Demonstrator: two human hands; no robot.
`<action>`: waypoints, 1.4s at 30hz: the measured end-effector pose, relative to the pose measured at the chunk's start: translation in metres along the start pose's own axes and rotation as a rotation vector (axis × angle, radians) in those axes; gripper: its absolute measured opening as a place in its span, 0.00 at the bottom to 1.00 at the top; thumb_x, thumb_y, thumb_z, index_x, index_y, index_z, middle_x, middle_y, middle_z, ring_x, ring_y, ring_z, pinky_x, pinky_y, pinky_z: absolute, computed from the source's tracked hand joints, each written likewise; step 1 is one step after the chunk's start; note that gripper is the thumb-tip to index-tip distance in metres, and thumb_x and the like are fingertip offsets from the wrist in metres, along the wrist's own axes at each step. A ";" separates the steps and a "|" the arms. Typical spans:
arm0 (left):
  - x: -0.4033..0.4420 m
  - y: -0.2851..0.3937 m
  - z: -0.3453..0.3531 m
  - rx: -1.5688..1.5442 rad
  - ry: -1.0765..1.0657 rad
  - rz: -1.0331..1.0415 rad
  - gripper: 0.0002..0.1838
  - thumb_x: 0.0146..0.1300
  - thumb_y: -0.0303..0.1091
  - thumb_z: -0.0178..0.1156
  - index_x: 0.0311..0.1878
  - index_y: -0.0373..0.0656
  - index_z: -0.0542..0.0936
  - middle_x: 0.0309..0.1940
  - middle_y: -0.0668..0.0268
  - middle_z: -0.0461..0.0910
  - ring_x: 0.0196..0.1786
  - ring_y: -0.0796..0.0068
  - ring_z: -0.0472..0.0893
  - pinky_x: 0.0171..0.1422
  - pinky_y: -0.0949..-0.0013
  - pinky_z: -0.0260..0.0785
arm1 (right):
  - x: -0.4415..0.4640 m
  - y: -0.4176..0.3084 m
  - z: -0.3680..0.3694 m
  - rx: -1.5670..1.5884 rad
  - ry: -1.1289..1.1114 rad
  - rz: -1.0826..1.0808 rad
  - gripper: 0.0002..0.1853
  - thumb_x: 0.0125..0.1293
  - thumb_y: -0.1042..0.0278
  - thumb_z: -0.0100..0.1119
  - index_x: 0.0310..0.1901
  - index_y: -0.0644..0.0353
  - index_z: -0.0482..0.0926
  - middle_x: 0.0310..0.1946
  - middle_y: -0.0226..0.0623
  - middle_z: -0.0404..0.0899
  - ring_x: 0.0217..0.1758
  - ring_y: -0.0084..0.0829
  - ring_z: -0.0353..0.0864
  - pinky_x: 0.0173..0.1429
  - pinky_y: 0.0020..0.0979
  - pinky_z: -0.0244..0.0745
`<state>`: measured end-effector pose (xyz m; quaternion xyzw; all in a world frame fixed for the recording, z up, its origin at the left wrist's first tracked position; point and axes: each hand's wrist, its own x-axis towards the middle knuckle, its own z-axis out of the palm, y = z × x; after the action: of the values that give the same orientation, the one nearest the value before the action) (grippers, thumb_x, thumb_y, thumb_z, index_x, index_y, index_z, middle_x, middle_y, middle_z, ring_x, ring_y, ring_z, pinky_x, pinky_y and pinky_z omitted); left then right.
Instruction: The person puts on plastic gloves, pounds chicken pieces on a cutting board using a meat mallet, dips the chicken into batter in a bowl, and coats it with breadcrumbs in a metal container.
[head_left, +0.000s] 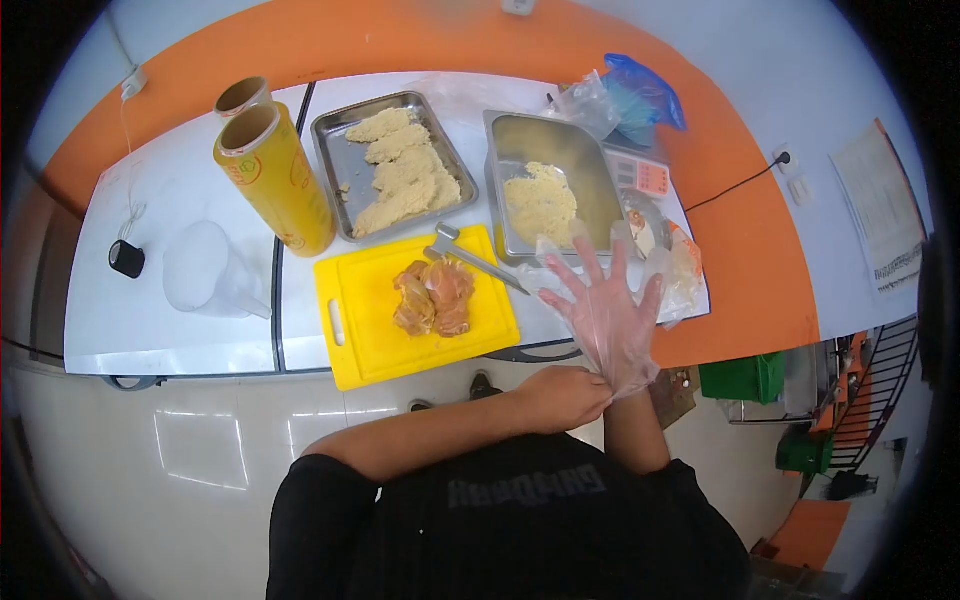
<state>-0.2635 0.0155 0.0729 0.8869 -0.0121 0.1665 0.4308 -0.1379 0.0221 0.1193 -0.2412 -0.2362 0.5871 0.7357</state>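
A clear plastic glove [630, 365] covers my right hand [608, 310], whose fingers are spread and hold nothing. At its wrist, my bare left hand [562, 398] is closed on the glove's cuff. Raw meat [434, 298] lies on a yellow cutting board [365, 355] to the left of my hands. A metal mallet [478, 262] rests across the board's upper right corner. Behind the board, breaded pieces [405, 175] lie in a shallow metal tray [340, 155]. A deeper metal pan [595, 170] holds pale crumbs [540, 205] just beyond my right hand.
Tall yellow rolls [275, 180] stand left of the tray. A clear plastic jug [215, 275] and a small black object [126, 259] are farther left. A scale [640, 175], a blue bag [650, 90] and clear plastic bags [685, 270] are at the right.
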 end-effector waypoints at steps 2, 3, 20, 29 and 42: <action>0.001 -0.003 -0.007 0.018 0.041 0.020 0.13 0.70 0.40 0.49 0.39 0.41 0.77 0.36 0.55 0.79 0.44 0.50 0.78 0.52 0.53 0.72 | 0.009 -0.002 -0.003 0.007 -0.082 0.039 0.44 0.61 0.23 0.41 0.75 0.30 0.45 0.77 0.43 0.41 0.73 0.64 0.52 0.68 0.65 0.57; -0.001 -0.005 -0.012 0.012 0.024 -0.045 0.13 0.70 0.40 0.49 0.39 0.41 0.77 0.37 0.55 0.79 0.45 0.51 0.79 0.52 0.55 0.72 | 0.012 -0.004 -0.003 0.030 -0.088 0.044 0.45 0.61 0.23 0.42 0.75 0.31 0.45 0.77 0.44 0.42 0.73 0.64 0.53 0.67 0.64 0.60; 0.051 -0.053 -0.056 -0.694 0.672 -0.777 0.16 0.73 0.40 0.52 0.40 0.34 0.78 0.35 0.65 0.82 0.35 0.78 0.80 0.42 0.73 0.73 | 0.078 -0.024 -0.033 0.219 -0.118 0.138 0.49 0.59 0.24 0.48 0.76 0.33 0.41 0.78 0.43 0.38 0.76 0.62 0.45 0.69 0.61 0.61; 0.062 -0.024 -0.085 0.435 0.533 -0.278 0.18 0.56 0.47 0.69 0.35 0.41 0.78 0.30 0.60 0.78 0.34 0.60 0.80 0.34 0.64 0.73 | 0.100 -0.014 -0.045 -0.205 -0.172 0.252 0.51 0.62 0.20 0.35 0.77 0.41 0.34 0.79 0.40 0.34 0.78 0.47 0.47 0.75 0.44 0.50; 0.072 -0.034 -0.083 0.555 0.398 -0.347 0.08 0.55 0.28 0.62 0.33 0.41 0.72 0.29 0.59 0.75 0.31 0.59 0.79 0.34 0.60 0.74 | 0.158 0.013 -0.032 -0.380 -0.127 0.266 0.39 0.74 0.38 0.34 0.77 0.44 0.34 0.78 0.37 0.33 0.77 0.46 0.50 0.72 0.43 0.54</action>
<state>-0.2132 0.1094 0.1163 0.9089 0.2677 0.2571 0.1899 -0.0956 0.1769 0.0968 -0.3669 -0.3546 0.6378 0.5769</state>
